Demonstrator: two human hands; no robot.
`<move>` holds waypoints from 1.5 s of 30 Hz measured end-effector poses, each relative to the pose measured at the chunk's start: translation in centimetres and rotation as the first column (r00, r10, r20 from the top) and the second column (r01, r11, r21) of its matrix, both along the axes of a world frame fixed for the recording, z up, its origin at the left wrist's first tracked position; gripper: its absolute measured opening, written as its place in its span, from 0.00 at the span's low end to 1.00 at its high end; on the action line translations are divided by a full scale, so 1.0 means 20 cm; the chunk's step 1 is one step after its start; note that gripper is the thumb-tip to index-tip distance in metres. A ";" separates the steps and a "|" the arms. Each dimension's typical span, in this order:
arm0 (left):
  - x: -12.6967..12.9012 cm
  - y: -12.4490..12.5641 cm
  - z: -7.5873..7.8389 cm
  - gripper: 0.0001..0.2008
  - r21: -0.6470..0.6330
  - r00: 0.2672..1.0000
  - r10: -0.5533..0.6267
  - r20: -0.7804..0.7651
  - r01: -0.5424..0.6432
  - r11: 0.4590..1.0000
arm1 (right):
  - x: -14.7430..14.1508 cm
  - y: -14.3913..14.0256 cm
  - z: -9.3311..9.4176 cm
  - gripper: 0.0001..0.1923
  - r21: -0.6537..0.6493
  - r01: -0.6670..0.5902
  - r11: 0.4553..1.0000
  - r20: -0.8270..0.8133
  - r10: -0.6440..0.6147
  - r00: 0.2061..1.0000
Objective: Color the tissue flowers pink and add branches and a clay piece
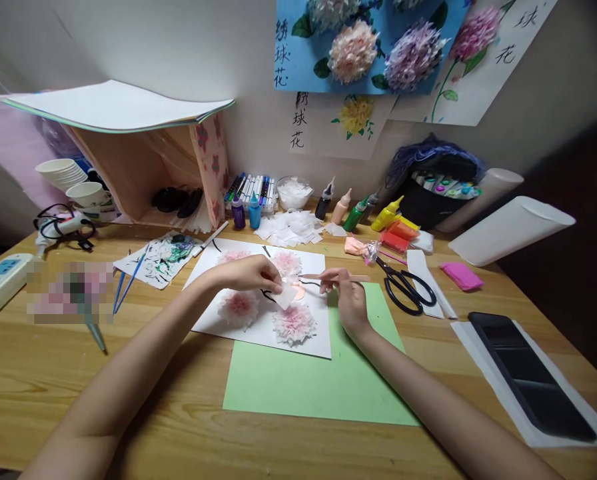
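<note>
My left hand (252,273) pinches a small white paper square (285,297) above a sheet of white paper (206,267). In my right hand (349,303) is a thin flat wooden stick (314,277), its tip pointing left towards the paper square. Fluffy pink-and-white paper flowers sit on the sheet, one front left (238,305), one front right (293,323) and more behind. A flat peach-coloured patch (299,291) shows between the hands, partly covered by the paper square. Short dark painted lines mark the sheet. Under it lies a green sheet (323,393).
White paper pieces (291,230) are heaped behind, near a bowl of more (294,192) and paint bottles (356,215). Black-handled scissors (406,287) and a black phone-like slab (531,373) lie right. Brushes (131,280) and a paint-stained sheet (166,260) lie left.
</note>
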State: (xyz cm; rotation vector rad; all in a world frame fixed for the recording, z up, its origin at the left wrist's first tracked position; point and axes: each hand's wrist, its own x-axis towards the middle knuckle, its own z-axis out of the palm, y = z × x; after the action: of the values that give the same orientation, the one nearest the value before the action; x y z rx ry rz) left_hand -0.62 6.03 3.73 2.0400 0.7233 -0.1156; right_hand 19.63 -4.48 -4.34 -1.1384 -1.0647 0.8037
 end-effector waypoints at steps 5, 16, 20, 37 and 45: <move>-0.02 0.03 0.00 0.11 0.066 0.994 0.041 -0.102 -0.034 0.997 | 0.00 -0.03 0.00 0.21 0.037 -0.186 0.982 0.307 0.166 0.937; 0.03 0.00 -0.08 0.10 0.158 0.995 0.086 -0.042 -0.078 0.984 | -0.01 -0.04 0.01 0.16 0.037 -0.169 0.985 0.462 0.133 0.877; 0.07 -0.04 -0.12 0.10 0.257 0.990 0.140 -0.024 -0.129 0.958 | -0.01 -0.04 0.01 0.16 0.042 -0.136 0.990 0.437 0.104 0.893; 0.14 -0.11 -0.16 0.08 0.463 0.945 0.327 -0.001 -0.289 0.838 | -0.02 -0.06 0.01 0.16 0.125 -0.097 0.987 0.457 0.030 0.889; 0.15 -0.11 -0.16 0.08 0.471 0.943 0.332 0.004 -0.295 0.832 | -0.02 -0.07 0.02 0.14 0.165 -0.175 0.971 0.582 0.047 0.812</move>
State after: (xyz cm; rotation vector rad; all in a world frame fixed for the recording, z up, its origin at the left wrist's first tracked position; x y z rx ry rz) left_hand 2.31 3.78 0.54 2.3410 1.2223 0.1910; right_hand 19.21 -5.87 -4.02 -1.1694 -1.6966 0.4147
